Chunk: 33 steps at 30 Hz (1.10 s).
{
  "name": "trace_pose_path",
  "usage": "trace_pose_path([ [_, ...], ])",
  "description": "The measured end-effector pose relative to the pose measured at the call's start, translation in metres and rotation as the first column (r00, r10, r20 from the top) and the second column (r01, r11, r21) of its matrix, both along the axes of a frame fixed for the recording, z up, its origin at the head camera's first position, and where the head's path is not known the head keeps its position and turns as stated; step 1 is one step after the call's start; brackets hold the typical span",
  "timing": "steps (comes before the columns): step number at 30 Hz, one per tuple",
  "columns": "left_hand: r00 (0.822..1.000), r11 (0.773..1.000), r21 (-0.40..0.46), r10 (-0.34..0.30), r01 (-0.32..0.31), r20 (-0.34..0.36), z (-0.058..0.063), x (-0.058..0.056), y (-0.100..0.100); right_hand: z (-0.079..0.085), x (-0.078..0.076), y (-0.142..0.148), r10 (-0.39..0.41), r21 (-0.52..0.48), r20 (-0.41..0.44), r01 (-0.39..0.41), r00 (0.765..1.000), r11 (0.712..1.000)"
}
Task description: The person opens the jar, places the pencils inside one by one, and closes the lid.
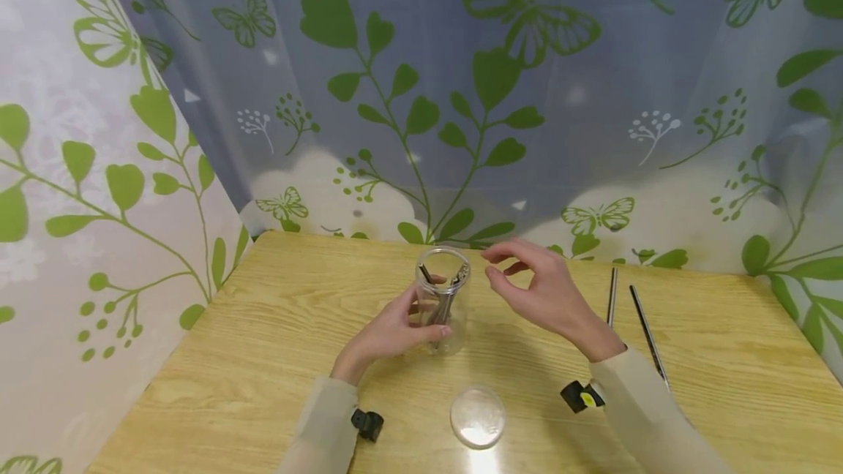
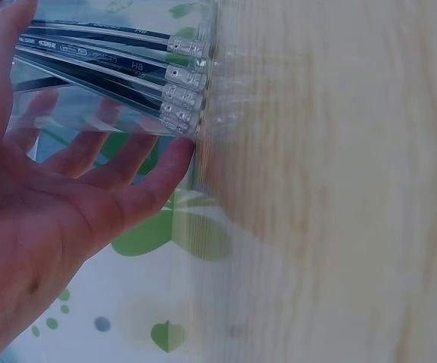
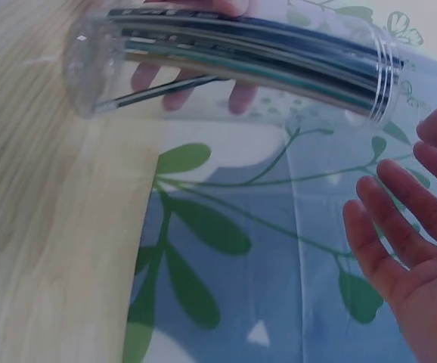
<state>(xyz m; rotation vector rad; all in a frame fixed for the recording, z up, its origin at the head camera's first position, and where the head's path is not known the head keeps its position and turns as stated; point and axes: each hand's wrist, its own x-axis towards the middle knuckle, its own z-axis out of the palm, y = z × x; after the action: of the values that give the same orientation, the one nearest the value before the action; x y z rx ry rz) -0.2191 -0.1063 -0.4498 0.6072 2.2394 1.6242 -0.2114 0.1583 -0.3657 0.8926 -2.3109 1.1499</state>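
Observation:
My left hand (image 1: 390, 329) grips a clear jar (image 1: 456, 333) that stands upright and open on the table, fingers behind it and thumb across its front. Several dark pencils (image 2: 90, 51) lean inside; the left wrist view shows HB printing and silvery ends near the jar's bottom. One pencil (image 3: 162, 92) slants apart from the bunch in the right wrist view. Just right of the jar's rim hovers my right hand (image 1: 541, 290), fingers loosely bent and thumb apart from them. Nothing shows between those fingers, and the palm (image 3: 434, 291) is bare.
On the wooden table (image 1: 263, 357), a round clear lid (image 1: 478, 417) lies in front of the jar. Two loose pencils lie to the right: one silvery pencil (image 1: 613, 297) and one dark pencil (image 1: 648, 331), beside my right forearm. A leaf-patterned curtain (image 1: 408, 130) hangs behind the table.

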Motion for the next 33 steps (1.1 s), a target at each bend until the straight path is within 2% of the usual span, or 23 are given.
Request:
trace_pose_path([
  [6, 1.000, 1.000, 0.001, -0.009, 0.009, -0.007, -0.001, 0.000, 0.000, -0.014, 0.007, 0.021, -0.102, 0.018, 0.040, 0.101, 0.994, 0.995],
  [14, 1.000, 1.000, -0.001, -0.021, 0.021, -0.008, -0.003, -0.001, -0.001, -0.029, 0.013, 0.054, -0.228, 0.072, 0.128, 0.220, 0.965, 0.973],
  [23, 1.000, 1.000, 0.004, -0.018, 0.018, 0.009, -0.003, -0.001, -0.001, -0.043, 0.016, 0.085, -0.329, 0.108, 0.176, 0.314, 0.928, 0.943],
  [33, 1.000, 1.000, 0.002, -0.010, 0.010, 0.013, -0.002, -0.001, -0.002, -0.058, 0.016, 0.107, -0.412, 0.166, 0.220, 0.382, 0.884, 0.909],
])
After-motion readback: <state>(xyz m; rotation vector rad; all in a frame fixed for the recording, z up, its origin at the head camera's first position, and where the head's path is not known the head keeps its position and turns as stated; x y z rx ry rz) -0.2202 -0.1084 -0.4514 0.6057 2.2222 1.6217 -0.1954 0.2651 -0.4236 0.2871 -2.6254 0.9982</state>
